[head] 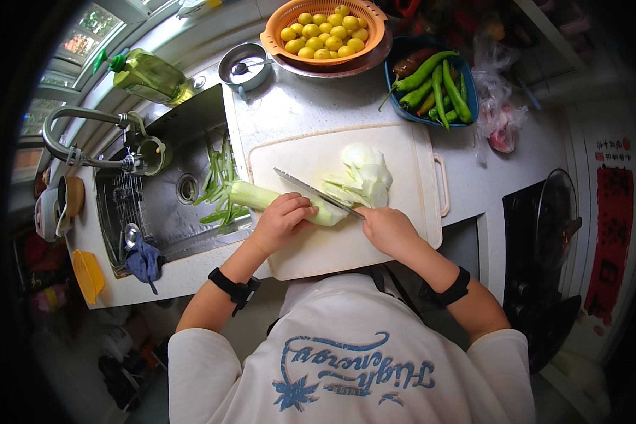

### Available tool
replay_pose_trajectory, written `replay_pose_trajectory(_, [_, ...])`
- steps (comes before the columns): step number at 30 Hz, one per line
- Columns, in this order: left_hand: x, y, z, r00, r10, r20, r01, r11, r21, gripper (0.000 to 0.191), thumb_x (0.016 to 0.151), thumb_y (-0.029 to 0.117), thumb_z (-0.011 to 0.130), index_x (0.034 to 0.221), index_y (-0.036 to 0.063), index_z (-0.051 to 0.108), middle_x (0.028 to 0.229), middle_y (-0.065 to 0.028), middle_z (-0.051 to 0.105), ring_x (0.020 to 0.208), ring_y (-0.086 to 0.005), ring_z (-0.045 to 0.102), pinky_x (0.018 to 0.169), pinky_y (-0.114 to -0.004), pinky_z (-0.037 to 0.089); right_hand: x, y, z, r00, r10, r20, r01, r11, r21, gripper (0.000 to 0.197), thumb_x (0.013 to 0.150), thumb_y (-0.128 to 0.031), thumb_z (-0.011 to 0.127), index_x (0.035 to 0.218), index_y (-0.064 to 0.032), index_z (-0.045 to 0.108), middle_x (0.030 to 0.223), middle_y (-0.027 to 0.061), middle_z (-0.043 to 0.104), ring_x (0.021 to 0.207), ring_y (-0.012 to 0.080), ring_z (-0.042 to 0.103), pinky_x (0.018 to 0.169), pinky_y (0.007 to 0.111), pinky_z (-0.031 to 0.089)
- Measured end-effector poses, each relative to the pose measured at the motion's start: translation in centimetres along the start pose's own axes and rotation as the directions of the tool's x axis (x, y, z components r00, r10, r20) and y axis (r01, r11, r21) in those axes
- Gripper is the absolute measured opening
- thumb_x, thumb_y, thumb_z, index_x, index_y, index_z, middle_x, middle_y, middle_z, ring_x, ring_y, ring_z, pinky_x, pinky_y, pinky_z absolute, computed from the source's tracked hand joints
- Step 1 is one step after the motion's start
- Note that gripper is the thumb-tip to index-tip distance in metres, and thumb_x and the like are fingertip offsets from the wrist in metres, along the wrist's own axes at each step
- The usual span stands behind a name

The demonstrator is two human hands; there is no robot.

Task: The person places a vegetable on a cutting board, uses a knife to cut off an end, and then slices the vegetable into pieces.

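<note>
On a white plastic cutting board (318, 146) lies a peeled, pale green stem vegetable (253, 196), its left end reaching over the sink's edge. My left hand (285, 221) grips it around its middle. My right hand (388, 229) holds a kitchen knife (312, 191) by its handle; the blade slants up to the left, between the vegetable and the cut pieces. Whether the edge touches the vegetable cannot be told. Thin pale slices (368, 172) are heaped just beyond the knife. Green peelings (220, 169) lie in the sink, by the vegetable's far end.
At left is a steel sink (191, 238) with a curved faucet (58, 124) and a soap bottle (151, 77). Beyond the board stand a small pot (254, 82), an orange colander (270, 42) of yellow fruit and a blue basket (475, 100) of green peppers. A stove (522, 228) is at right.
</note>
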State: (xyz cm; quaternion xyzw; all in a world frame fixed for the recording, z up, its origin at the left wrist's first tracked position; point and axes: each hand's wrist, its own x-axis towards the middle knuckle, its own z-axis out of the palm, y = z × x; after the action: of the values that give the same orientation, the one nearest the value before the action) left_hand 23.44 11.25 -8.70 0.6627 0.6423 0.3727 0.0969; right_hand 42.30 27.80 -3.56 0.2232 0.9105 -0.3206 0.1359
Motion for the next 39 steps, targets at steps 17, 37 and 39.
replay_pose_trajectory(17, [-1.5,0.2,0.4,0.996,0.059,-0.060,-0.059,0.998,0.007,0.033,0.062,0.005,0.076,0.092,0.0053,0.062,0.091,-0.0085,0.061,0.088,-0.0286,0.061,0.076,-0.037,0.051,-1.6,-0.8,-1.8,0.999,-0.052,0.007,0.052,0.996,-0.072,0.028,0.084,-0.010,0.050,0.108,-0.0083,0.065,0.073,0.0159,0.064,0.068,0.0325,0.063,0.061,0.044,0.050])
replay_pose_trajectory(37, [-2.0,0.5,0.9,0.998,0.029,-0.060,-0.030,1.000,-0.006,0.029,0.064,0.006,0.075,0.090,0.0059,0.064,0.091,-0.0082,0.061,0.089,-0.0284,0.060,0.076,-0.037,0.052,-0.9,-0.2,-1.1,0.998,-0.062,0.010,0.062,0.998,-0.008,0.029,0.084,-0.010,0.049,0.108,-0.0074,0.065,0.073,0.0170,0.064,0.066,0.0346,0.063,0.060,0.045,0.050])
replay_pose_trajectory(39, [-2.0,0.4,0.7,0.998,0.018,-0.053,-0.018,1.000,-0.005,0.028,0.064,0.006,0.075,0.090,0.0059,0.064,0.091,-0.0082,0.061,0.089,-0.0285,0.060,0.076,-0.037,0.052,-1.6,-1.1,-2.7,0.996,-0.046,0.070,0.048,0.998,-0.027,0.030,0.084,-0.011,0.049,0.108,-0.0076,0.065,0.074,0.0170,0.065,0.067,0.0342,0.063,0.061,0.045,0.050])
